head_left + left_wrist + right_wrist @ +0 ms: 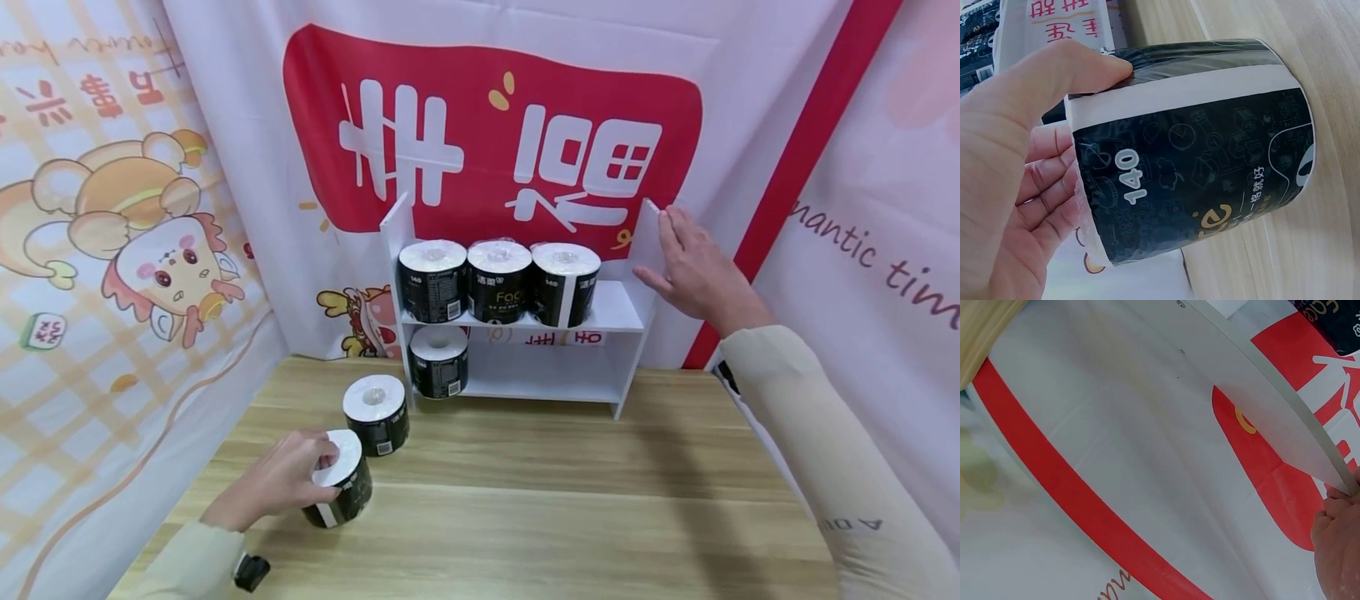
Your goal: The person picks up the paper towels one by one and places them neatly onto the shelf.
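Observation:
At the lower left of the head view my left hand [288, 479] grips a black-wrapped toilet paper roll [352, 492]. The thumb lies on the wrapper and the other fingers are at the white top end. The left wrist view shows this roll [1191, 156] close up, marked 140. A second roll [378, 425] stands just behind it on the table. My right hand [701, 271] holds the upper part of the right side panel of a white two-tier shelf [540, 371]. In the right wrist view, fingers [1338, 515] meet the panel's corner [1310, 444].
Three wrapped rolls stand side by side on the upper tier, including the middle roll [498, 283]. One more roll [438, 367] stands at the left of the lower tier. Printed cloth [345, 167] hangs behind and beside the wooden table [525, 517].

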Available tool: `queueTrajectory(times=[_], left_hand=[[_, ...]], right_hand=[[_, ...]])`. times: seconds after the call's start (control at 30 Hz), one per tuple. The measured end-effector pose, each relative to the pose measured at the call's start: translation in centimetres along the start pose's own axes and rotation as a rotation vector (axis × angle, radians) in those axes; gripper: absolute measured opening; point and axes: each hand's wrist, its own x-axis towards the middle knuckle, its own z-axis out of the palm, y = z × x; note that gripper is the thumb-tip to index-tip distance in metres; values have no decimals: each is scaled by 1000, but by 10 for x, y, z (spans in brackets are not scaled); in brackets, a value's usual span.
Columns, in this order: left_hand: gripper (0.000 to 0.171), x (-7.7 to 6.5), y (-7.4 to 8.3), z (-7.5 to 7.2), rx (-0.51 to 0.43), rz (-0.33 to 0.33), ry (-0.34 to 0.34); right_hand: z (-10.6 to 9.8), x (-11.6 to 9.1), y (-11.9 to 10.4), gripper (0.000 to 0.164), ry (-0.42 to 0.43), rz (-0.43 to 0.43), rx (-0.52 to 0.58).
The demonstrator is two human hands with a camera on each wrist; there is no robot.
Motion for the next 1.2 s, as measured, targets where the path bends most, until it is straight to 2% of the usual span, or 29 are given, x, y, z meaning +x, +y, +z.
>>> queueTrajectory(times=[0.3, 0.53, 0.87, 1.07, 1.2], left_hand=[[36, 7, 6, -3, 4, -7, -57], [38, 20, 14, -8, -4, 58, -45], [35, 44, 33, -15, 44, 137, -55], [32, 62, 49, -16, 42, 170, -109], [31, 76, 58, -15, 49, 204, -110]], right_hand=[[-2, 0, -2, 110, -10, 3, -3], [-3, 0, -4, 110, -17, 6, -1], [1, 2, -2, 110, -2, 7, 0], [-1, 1, -3, 112, -15, 10, 11], [-2, 1, -4, 112, -18, 9, 12]])
